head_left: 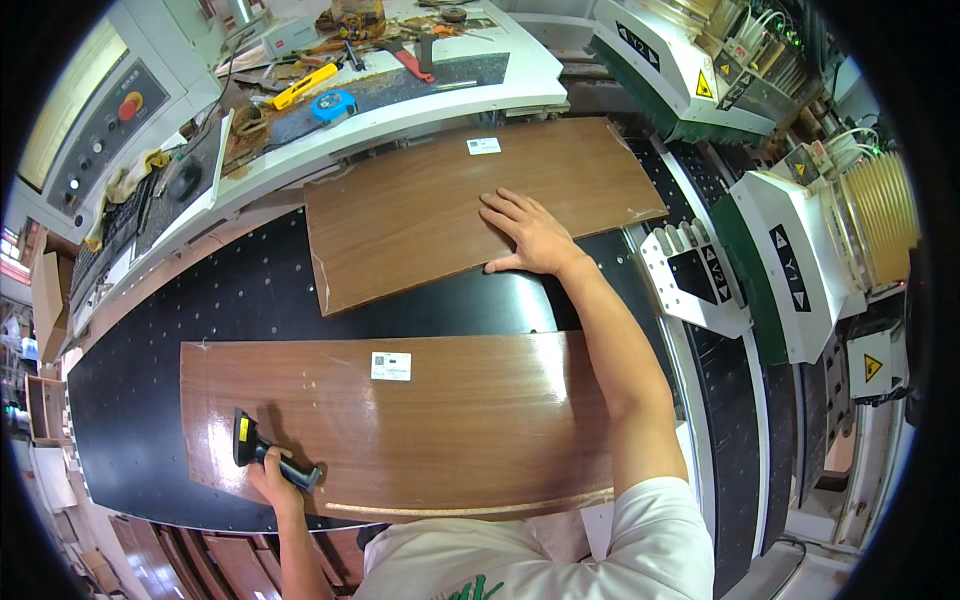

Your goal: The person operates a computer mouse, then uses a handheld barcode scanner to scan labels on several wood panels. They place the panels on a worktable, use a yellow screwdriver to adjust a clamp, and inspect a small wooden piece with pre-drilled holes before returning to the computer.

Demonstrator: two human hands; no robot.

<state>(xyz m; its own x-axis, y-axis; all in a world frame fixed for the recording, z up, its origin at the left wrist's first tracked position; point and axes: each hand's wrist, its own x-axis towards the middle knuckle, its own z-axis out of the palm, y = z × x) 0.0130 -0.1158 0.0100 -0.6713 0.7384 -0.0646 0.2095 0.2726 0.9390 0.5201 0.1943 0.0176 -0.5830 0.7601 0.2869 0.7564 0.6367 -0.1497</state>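
Two brown wood-grain panels lie on a black machine table (130, 400) dotted with small holes. My left hand (277, 478) is wrapped round the handle of a black barcode scanner (262, 447), above the left part of the near panel (480, 420). A white label (391, 366) is stuck on that panel near its far edge. My right hand (525, 233) lies with fingers spread on the far panel (400, 220), close to its near edge. That panel sits slightly askew and bears a small white label (484, 146) by its far edge.
Beyond the panels, a white ledge holds a blue tape measure (333, 106), a yellow utility knife (304, 86) and a red-handled hammer (412, 64). White machine heads (800, 265) with green brushes stand at right. A control panel (100, 125) with a red button is at left.
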